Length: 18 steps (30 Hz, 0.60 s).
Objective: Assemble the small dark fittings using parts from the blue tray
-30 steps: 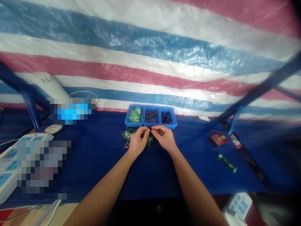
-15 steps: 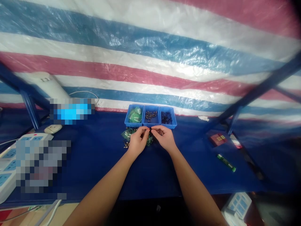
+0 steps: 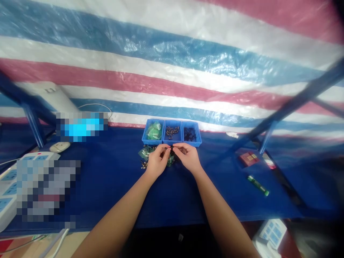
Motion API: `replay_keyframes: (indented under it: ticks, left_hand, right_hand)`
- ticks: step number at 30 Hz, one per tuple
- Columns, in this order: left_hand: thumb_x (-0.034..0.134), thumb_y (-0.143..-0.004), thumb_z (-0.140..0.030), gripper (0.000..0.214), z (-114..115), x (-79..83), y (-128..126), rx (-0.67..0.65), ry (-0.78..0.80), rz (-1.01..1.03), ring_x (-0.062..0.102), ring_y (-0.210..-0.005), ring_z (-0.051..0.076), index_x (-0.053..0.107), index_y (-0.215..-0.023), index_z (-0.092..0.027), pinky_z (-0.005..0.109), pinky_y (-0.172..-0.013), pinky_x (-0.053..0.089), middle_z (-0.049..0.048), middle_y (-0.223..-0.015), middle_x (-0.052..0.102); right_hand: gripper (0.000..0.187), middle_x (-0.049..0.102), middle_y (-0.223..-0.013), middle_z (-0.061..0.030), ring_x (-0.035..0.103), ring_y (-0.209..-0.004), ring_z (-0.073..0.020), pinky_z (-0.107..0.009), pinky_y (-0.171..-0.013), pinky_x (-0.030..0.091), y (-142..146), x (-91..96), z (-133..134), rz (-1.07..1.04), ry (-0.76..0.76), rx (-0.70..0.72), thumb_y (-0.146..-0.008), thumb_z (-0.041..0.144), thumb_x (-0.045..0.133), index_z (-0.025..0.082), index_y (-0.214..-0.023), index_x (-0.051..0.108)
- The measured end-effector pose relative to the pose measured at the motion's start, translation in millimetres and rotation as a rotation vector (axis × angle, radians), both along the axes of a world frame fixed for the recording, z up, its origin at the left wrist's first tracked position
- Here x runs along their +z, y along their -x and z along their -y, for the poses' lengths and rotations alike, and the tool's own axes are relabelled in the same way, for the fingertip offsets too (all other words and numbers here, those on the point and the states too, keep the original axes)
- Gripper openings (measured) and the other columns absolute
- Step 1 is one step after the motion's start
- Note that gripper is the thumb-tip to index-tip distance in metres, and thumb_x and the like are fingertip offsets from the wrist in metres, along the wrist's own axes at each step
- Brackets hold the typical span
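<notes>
My left hand [image 3: 158,159] and my right hand [image 3: 188,156] meet at the middle of the table, thumbs and forefingers pinched close together. Between the fingertips sits a tiny dark piece [image 3: 172,147], too small to name and mostly covered by the fingers. Beneath and beside my hands lie green circuit boards [image 3: 145,153] and small brass-coloured metal parts [image 3: 144,165]. Just beyond the fingertips stand three joined blue bins [image 3: 164,142]. The left one holds green pieces in clear wrapping [image 3: 154,132], the middle one brass-and-dark metal parts [image 3: 172,132], the right one black parts [image 3: 189,134].
On the blue table [image 3: 113,186], a white power strip [image 3: 34,168] and a blurred-out item lie left. A white mouse-like object [image 3: 60,147] is behind them. To the right are a dark red box [image 3: 248,158] and a green tube [image 3: 258,185]. Blue frame bars [image 3: 290,107] flank the table.
My hands hold almost the same pinched pose at the same spot. The view has shifted very slightly; nothing is seen picked up or put down.
</notes>
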State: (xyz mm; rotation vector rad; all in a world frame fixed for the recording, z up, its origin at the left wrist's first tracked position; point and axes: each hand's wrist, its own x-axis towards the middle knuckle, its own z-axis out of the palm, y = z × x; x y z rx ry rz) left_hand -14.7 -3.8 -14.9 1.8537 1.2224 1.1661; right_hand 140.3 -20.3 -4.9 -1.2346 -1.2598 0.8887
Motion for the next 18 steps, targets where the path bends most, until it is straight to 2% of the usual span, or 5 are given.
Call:
replay_keyframes:
  ticks: [5,9,13,18]
  left_hand:
    - [0.049,-0.093,-0.041,0.024,-1.4,-1.6,0.5,0.003,-0.001,-0.016,0.058,-0.054,0.011,0.061,-0.095,-0.02,0.022,-0.055,0.044,-0.0029,-0.062,0.062]
    - [0.048,-0.093,-0.041,0.025,-0.6,-1.9,0.5,-0.002,0.01,-0.017,0.06,-0.056,0.012,0.061,-0.098,-0.02,0.023,-0.058,0.045,-0.0026,-0.063,0.062]
    - [0.046,-0.094,-0.041,0.026,-0.9,-2.9,0.2,-0.007,0.017,0.002,0.059,-0.055,0.013,0.061,-0.098,-0.021,0.023,-0.058,0.046,-0.0021,-0.063,0.061]
    - [0.047,-0.093,-0.04,0.025,-0.3,-1.0,-0.4,-0.011,0.016,-0.012,0.058,-0.055,0.013,0.063,-0.094,-0.02,0.023,-0.057,0.045,-0.0021,-0.061,0.06]
  right_hand:
    - [0.026,0.074,-0.086,-0.0054,0.068,-0.074,-0.0193,-0.032,-0.07,0.056,0.4,2.5,1.2,-0.042,0.04,0.013,-0.077,0.038,0.068,0.02,-0.096,0.074]
    - [0.028,0.072,-0.076,-0.0047,0.066,-0.067,-0.0178,-0.03,-0.063,0.055,-4.4,3.7,-0.4,-0.063,0.087,-0.003,-0.075,0.04,0.069,0.019,-0.093,0.074]
    - [0.03,0.07,-0.07,-0.0042,0.064,-0.06,-0.0165,-0.028,-0.054,0.053,-14.4,-0.8,-6.1,-0.116,0.155,-0.119,-0.071,0.04,0.072,0.017,-0.09,0.073]
    - [0.035,0.071,-0.073,-0.0052,0.066,-0.064,-0.0171,-0.031,-0.06,0.056,-23.9,-4.8,-12.0,-0.322,0.128,-0.279,-0.066,0.037,0.078,0.014,-0.091,0.071]
